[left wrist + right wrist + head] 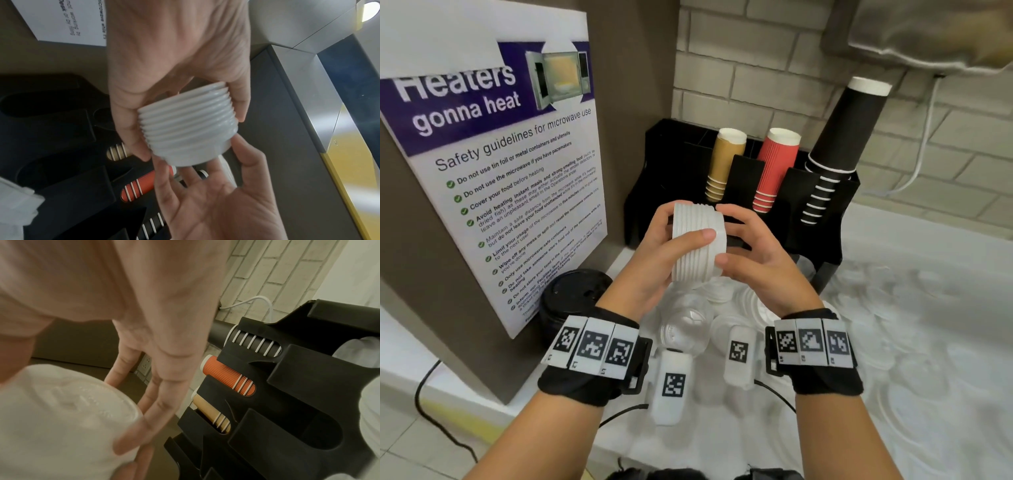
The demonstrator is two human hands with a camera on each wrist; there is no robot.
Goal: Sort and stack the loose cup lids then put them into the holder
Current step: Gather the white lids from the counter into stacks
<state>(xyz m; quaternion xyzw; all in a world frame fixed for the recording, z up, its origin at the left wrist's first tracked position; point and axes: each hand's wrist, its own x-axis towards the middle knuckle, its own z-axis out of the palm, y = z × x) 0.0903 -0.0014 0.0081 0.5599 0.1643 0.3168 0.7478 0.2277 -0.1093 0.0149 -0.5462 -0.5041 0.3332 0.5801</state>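
Observation:
A stack of several white cup lids lies on its side in the air in front of the black holder. My left hand grips the stack, thumb across its near side and fingers over the far side. My right hand touches the stack's right end with nearly straight, spread fingers against the end lid. In the left wrist view, the right hand's palm is open just past the stack's end. More loose white lids lie on the counter below my hands.
The holder carries tan cups, red cups and black cups in its slots. Black lids are stacked at the left by a brown panel with a microwave poster. Clear lids sit near my wrists.

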